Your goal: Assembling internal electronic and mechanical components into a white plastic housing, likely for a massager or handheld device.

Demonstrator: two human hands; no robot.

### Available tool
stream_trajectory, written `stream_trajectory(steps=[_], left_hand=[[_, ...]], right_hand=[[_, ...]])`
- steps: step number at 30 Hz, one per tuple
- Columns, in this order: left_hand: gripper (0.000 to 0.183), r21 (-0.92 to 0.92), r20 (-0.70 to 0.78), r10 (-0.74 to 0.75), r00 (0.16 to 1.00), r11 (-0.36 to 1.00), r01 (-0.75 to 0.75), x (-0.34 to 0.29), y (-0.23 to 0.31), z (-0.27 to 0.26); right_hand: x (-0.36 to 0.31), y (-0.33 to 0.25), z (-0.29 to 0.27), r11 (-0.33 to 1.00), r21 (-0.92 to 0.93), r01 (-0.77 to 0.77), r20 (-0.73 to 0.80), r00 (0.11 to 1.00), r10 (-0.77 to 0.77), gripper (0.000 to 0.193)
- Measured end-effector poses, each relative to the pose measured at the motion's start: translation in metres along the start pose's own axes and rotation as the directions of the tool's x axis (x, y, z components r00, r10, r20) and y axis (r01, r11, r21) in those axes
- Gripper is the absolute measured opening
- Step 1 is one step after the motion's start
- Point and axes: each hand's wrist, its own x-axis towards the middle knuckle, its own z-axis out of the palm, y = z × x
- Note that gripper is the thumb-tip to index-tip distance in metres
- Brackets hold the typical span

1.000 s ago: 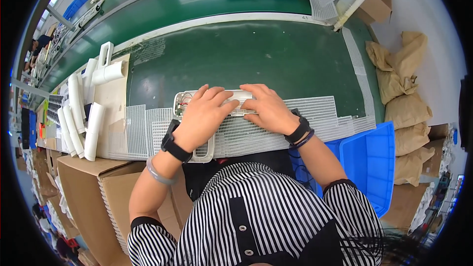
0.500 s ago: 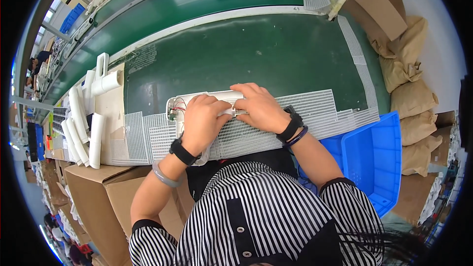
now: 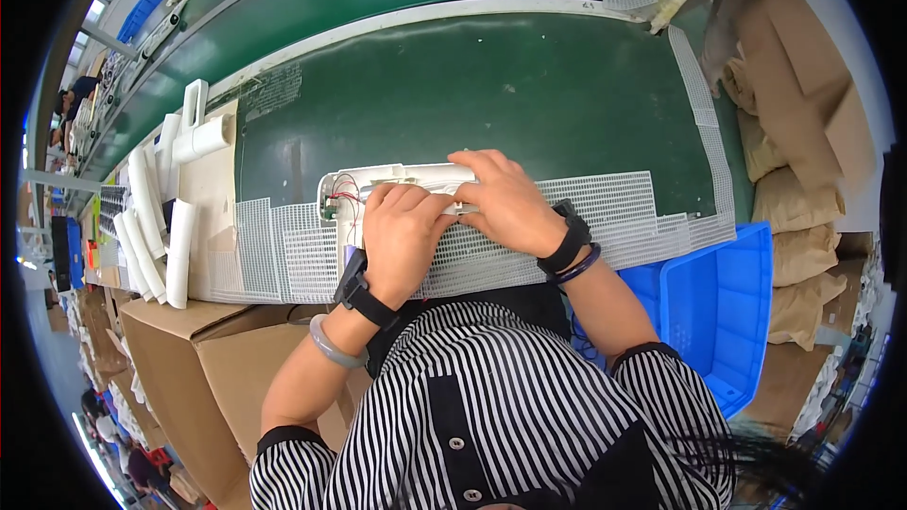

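A white plastic housing (image 3: pixel 397 173) lies on the near edge of the green table, with thin red wires (image 3: pixel 346 191) and a small green circuit board (image 3: pixel 329 209) at its left end. My left hand (image 3: pixel 406 231) bends over the housing, thumb and fingers pinched together; whatever they hold is hidden. My right hand (image 3: pixel 512 203) grips the housing's right part, fingers over the far rim and thumb toward me. The fingertips of both hands nearly meet at a small white part inside the housing.
White grid matting (image 3: pixel 586 212) covers the table's near edge. White plastic tubes (image 3: pixel 178 250) lie at left, above cardboard boxes (image 3: pixel 165 349). A blue bin (image 3: pixel 723 312) stands at right, beside stacked brown sacks (image 3: pixel 794 255). Another person's arm reaches by a cardboard box (image 3: pixel 803 66) at far right.
My left hand has shifted slightly right and its wrist has turned, showing more of the wires. At far right the cardboard has moved and a person's arm has appeared. The far blue container has left view.
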Motion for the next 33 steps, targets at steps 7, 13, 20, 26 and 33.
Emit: stream_trajectory(steps=[7, 13, 20, 26, 33], left_hand=[[0.017, -0.065, 0.077, -0.089, 0.993, 0.993, 0.094, 0.004, -0.003, -0.004], [0.015, -0.05, -0.006, -0.098, 0.995, 0.994, 0.098, 0.001, 0.002, 0.003], [0.018, 0.121, 0.064, 0.076, 0.995, 0.989, -0.083, -0.005, -0.003, 0.006], [0.041, 0.056, 0.075, 0.023, 0.997, 0.998, -0.028, -0.006, 0.001, -0.021], [0.056, 0.421, 0.046, -0.102, 0.994, 0.904, 0.074, -0.036, -0.066, -0.055]], right_hand=[[-0.001, 0.001, 0.002, 1.0, 0.026, -0.014, 0.011, 1.0, 0.014, 0.024], [0.001, 0.001, -0.001, 0.999, 0.026, -0.022, 0.045, 0.999, 0.021, 0.028], [0.001, -0.001, 0.001, 0.999, 0.027, -0.023, 0.015, 1.0, 0.022, 0.027], [0.002, 0.004, 0.002, 0.999, 0.029, -0.019, 0.035, 0.999, 0.018, 0.027], [-0.002, 0.0, -0.001, 0.999, 0.038, -0.018, 0.062, 0.998, 0.015, 0.027]])
